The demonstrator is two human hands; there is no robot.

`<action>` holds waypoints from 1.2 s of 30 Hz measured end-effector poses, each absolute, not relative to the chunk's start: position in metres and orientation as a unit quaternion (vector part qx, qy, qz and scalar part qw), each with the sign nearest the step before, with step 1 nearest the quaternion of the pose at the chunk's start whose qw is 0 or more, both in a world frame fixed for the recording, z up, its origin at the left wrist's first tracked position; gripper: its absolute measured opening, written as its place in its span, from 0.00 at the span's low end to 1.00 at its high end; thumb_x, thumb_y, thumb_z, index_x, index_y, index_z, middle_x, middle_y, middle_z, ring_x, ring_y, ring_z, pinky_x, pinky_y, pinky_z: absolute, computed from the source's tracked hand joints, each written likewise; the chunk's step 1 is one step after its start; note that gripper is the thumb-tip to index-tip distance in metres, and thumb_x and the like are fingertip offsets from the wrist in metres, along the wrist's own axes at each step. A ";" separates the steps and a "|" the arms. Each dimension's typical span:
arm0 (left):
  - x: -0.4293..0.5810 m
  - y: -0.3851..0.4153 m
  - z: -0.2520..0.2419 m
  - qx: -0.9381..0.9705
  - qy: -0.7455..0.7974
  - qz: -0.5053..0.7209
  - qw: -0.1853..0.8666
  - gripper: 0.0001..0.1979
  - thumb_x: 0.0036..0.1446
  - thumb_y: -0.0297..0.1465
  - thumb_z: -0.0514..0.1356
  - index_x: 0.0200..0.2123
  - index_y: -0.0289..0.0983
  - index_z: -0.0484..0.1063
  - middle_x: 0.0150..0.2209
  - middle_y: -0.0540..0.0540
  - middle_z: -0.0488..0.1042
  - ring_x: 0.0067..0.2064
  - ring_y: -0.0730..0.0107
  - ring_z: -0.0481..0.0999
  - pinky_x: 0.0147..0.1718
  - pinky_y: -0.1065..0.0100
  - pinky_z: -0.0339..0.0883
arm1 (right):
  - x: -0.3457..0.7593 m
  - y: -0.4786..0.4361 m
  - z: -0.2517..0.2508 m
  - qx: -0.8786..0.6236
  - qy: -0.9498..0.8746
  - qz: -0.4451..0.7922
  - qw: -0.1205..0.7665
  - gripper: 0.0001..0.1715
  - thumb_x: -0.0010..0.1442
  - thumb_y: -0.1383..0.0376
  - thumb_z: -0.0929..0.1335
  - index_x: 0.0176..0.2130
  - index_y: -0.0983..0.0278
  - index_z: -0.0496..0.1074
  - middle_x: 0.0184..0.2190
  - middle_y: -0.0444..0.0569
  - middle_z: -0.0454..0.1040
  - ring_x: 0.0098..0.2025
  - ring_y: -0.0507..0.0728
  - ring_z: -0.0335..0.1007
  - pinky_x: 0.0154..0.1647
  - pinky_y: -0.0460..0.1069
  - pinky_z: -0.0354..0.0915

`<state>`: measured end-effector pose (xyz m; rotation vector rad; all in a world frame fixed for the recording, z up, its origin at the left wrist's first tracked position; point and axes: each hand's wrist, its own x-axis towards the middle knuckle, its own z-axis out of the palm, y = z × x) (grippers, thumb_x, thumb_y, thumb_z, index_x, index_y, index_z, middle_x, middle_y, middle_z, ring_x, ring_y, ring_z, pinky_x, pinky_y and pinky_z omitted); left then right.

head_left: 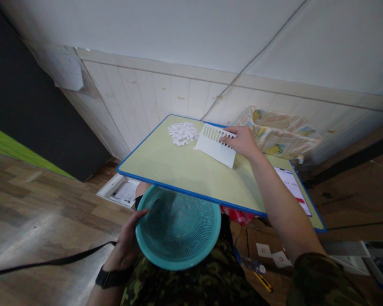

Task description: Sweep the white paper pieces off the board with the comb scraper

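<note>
Wooden floor and pale panelled wall frame our yellow, blue-edged table. Below its near edge our left hand grips the rim of a teal basket. On the far tabletop a white comb lies crosswise, teeth toward the wall, our right hand resting flat-fingered on it, beside white bits.

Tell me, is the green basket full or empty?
Empty, as far as shows: the basket in the left hand has a bare mesh bottom. The white pieces lie piled on the table.
</note>
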<state>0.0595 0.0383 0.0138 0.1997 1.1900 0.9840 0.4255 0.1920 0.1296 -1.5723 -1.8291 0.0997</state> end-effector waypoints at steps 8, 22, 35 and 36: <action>0.060 0.038 0.013 0.093 0.530 0.448 0.714 0.12 0.57 0.25 0.59 0.24 0.30 0.78 0.21 0.42 0.81 0.20 0.64 0.78 0.22 0.67 0.76 | 0.429 0.192 0.132 -0.595 -0.712 0.050 0.370 0.19 0.49 0.63 0.70 0.41 0.66 0.81 0.31 0.49 0.81 0.31 0.58 0.74 0.30 0.48 0.63; 0.056 0.040 0.007 0.089 0.519 0.438 0.729 0.08 0.55 0.27 0.60 0.29 0.31 0.79 0.22 0.41 0.81 0.22 0.61 0.79 0.25 0.64 0.76 | 0.440 0.185 0.144 -0.599 -0.732 0.019 0.324 0.20 0.50 0.64 0.70 0.43 0.65 0.80 0.34 0.50 0.81 0.34 0.59 0.75 0.33 0.49 0.64; 0.056 0.039 0.010 0.091 0.518 0.440 0.728 0.06 0.53 0.26 0.61 0.31 0.31 0.79 0.23 0.41 0.81 0.23 0.60 0.80 0.27 0.63 0.77 | 0.435 0.184 0.145 -0.600 -0.732 0.038 0.321 0.19 0.50 0.62 0.71 0.43 0.65 0.80 0.33 0.50 0.81 0.34 0.60 0.75 0.33 0.50 0.64; 0.056 0.039 0.010 0.090 0.517 0.437 0.731 0.06 0.53 0.26 0.61 0.31 0.31 0.79 0.23 0.41 0.81 0.23 0.61 0.79 0.27 0.63 0.77 | 0.436 0.184 0.145 -0.599 -0.730 0.041 0.326 0.19 0.50 0.62 0.71 0.43 0.65 0.80 0.32 0.50 0.81 0.34 0.60 0.75 0.33 0.50 0.64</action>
